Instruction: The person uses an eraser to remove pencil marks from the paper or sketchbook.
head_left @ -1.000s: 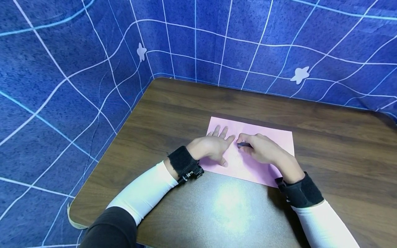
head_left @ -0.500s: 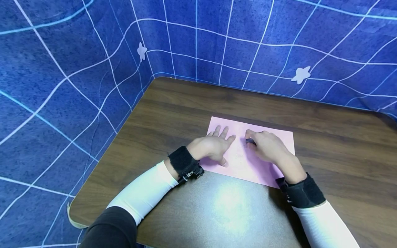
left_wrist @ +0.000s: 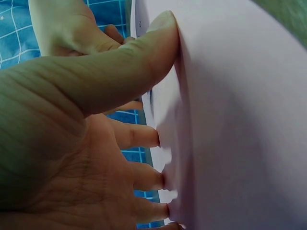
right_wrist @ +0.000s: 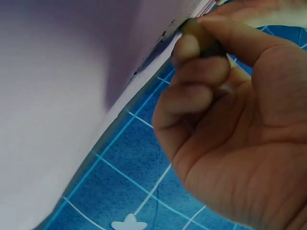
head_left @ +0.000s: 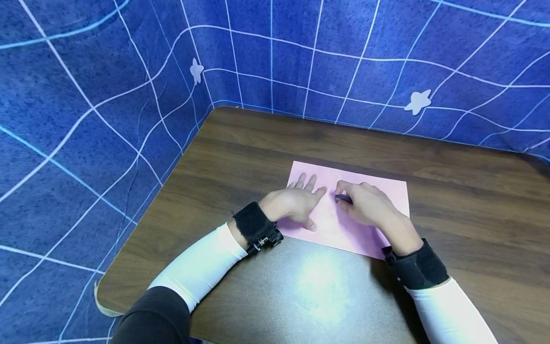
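Observation:
A sheet of pink paper (head_left: 326, 224) lies on the wooden table. My left hand (head_left: 294, 203) rests spread on its left part, fingertips and thumb touching the sheet. Between the curled fingers and thumb of my right hand (head_left: 369, 203) is a small dark block, which looks like an eraser (head_left: 343, 198), held against the middle of the paper. In the right wrist view, dark crumbs (right_wrist: 163, 37) lie on the paper near the eraser (right_wrist: 208, 42). My right fingers cover much of it.
The brown wooden table (head_left: 240, 148) extends around the paper on all sides. A blue cloth (head_left: 335, 52) with pale grid lines and star shapes hangs behind and to the left. Light glares on the table's front part (head_left: 320, 286).
My right hand has moved the eraser rightward and away across the paper, then slightly back left. The left hand and the sheet stay in place.

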Action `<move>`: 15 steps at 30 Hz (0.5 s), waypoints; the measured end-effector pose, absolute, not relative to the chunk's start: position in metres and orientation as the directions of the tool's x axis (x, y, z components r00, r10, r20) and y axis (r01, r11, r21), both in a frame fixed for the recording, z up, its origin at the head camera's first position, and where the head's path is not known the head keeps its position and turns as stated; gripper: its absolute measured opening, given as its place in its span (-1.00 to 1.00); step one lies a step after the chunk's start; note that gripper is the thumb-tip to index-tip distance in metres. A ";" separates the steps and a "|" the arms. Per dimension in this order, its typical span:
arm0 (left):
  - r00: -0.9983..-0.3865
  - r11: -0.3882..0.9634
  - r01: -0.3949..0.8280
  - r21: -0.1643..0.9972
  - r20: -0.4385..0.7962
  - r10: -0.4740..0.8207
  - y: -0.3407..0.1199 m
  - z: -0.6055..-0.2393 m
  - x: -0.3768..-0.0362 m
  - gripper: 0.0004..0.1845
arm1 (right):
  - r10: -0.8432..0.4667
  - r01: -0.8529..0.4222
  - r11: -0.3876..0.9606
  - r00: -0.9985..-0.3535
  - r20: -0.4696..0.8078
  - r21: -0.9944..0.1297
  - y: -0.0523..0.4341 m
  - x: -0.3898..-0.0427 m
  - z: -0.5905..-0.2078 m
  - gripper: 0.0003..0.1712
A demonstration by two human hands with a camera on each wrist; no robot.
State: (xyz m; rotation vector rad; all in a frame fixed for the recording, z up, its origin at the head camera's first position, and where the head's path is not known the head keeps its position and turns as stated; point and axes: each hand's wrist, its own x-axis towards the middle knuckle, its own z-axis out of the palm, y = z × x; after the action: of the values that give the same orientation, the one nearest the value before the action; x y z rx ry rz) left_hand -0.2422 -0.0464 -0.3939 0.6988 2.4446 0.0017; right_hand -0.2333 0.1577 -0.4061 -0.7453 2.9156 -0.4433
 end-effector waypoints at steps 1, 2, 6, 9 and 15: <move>-0.686 0.862 0.481 0.157 -0.545 0.482 -0.046 -0.393 -0.242 0.20 | -0.466 -0.436 0.849 -0.884 -0.034 -0.298 0.159 -0.234 -0.405 -0.79; -0.684 0.863 0.479 0.159 -0.548 0.481 -0.045 -0.393 -0.243 0.20 | -0.455 -0.426 0.857 -0.890 -0.039 -0.290 0.160 -0.234 -0.405 -0.79; -0.678 0.865 0.474 0.162 -0.560 0.477 -0.044 -0.392 -0.242 0.20 | -0.488 -0.472 0.851 -0.873 -0.012 -0.229 0.157 -0.231 -0.406 -0.86; -0.680 0.866 0.475 0.158 -0.558 0.475 -0.044 -0.393 -0.242 0.19 | -0.561 -0.554 0.806 -0.827 0.027 -0.207 0.152 -0.228 -0.407 -0.85; -0.687 0.863 0.478 0.163 -0.542 0.483 -0.046 -0.394 -0.242 0.18 | -0.597 -0.585 0.764 -0.801 0.043 -0.272 0.148 -0.227 -0.409 -0.80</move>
State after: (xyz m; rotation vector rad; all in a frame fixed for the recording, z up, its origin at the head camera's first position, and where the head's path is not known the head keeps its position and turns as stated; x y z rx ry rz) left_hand -0.2421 -0.0458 -0.3938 0.6956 2.4425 0.0114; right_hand -0.2270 0.1478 -0.4090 -0.9746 2.9069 -0.4242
